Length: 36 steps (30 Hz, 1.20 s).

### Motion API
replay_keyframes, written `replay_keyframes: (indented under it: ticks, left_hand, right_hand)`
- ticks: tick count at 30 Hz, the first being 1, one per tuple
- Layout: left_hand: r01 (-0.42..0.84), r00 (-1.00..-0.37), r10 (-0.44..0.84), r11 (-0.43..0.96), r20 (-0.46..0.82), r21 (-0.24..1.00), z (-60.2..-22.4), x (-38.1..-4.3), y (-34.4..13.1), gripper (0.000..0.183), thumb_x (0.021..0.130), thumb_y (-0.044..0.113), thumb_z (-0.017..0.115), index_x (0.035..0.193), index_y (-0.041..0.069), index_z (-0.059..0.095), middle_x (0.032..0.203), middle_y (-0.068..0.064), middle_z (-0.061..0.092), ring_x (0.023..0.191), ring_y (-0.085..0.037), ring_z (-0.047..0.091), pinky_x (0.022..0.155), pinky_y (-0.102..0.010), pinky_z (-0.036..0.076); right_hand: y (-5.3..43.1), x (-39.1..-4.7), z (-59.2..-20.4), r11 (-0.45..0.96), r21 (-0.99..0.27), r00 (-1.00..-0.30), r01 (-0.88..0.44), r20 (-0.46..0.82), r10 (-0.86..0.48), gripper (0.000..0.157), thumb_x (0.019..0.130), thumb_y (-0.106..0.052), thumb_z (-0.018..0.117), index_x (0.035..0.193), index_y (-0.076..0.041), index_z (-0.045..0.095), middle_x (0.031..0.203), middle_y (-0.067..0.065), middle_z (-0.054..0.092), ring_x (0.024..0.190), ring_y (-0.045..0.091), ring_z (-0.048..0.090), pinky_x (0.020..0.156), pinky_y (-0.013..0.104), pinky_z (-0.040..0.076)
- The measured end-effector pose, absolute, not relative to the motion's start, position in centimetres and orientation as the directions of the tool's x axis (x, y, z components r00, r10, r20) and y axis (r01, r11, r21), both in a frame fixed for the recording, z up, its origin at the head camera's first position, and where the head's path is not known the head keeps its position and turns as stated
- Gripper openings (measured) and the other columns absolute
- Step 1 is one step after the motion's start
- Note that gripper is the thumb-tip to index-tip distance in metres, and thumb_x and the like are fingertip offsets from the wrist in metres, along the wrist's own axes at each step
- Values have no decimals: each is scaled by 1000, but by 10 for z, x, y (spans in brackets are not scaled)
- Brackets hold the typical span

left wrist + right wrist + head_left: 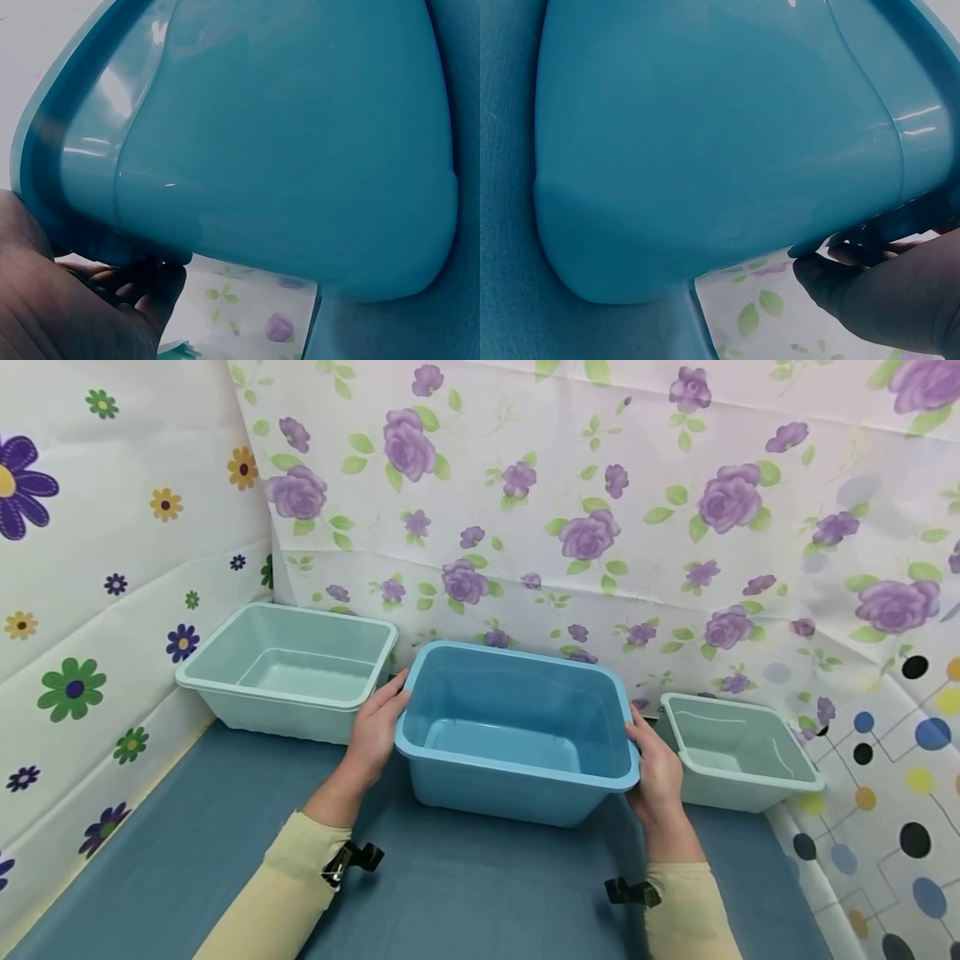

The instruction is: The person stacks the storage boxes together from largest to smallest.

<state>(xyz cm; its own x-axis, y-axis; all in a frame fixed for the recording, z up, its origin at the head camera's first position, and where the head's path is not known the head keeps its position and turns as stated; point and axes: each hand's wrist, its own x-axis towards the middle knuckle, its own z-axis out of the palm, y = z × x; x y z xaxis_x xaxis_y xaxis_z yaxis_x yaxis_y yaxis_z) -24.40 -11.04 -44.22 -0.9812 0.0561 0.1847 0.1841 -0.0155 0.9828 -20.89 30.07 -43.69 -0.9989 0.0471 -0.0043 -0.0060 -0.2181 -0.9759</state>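
A blue plastic basin (487, 789), rectangular with rounded corners and a rolled rim, sits in the middle of the head view with nothing inside. My left hand (378, 727) grips its left end at the rim, thumb on top and fingers curled underneath. At the opposite end my right hand (658, 768) holds the rim the same way. Both wrist views show the basin's outer wall (300, 135) close over the blue table cloth, with the fingertips tucked under the rim and partly hidden.
A pale green basin (277, 717) stands at the back left, its edge close to my left hand. A smaller pale green basin (738, 792) is at the right, beyond my right hand. Flower-patterned sheeting (525, 485) hangs behind the blue-covered table (480, 893).
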Motion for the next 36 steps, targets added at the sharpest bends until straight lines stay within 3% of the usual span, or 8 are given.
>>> replay_keyframes:
  ticks: [21,29,36]
  left_hand:
    - [152,-987,50,47,150,987,-436,-241,-113,56,122,23,45,172,1,38,179,-16,33,168,-31,25,135,-53,23]
    - [155,-987,52,116,150,981,-429,-238,-120,56,121,26,47,170,0,42,177,-18,39,166,-34,30,133,-56,28]
    - [186,-982,73,173,176,967,-412,-236,-132,56,121,26,50,169,-3,43,173,-20,45,163,-35,38,132,-55,31]
  right_hand:
    - [304,-211,-439,-171,-985,-998,4,-15,62,61,122,-26,43,179,-19,24,185,-6,20,169,15,18,135,43,23]
    - [307,-208,-426,22,-999,-988,50,-46,148,60,121,-36,48,176,-15,36,183,-2,28,168,18,24,134,44,27]
    - [307,-204,-404,171,-983,-990,61,-37,139,69,120,-48,47,177,-12,31,183,5,25,168,26,26,135,48,24]
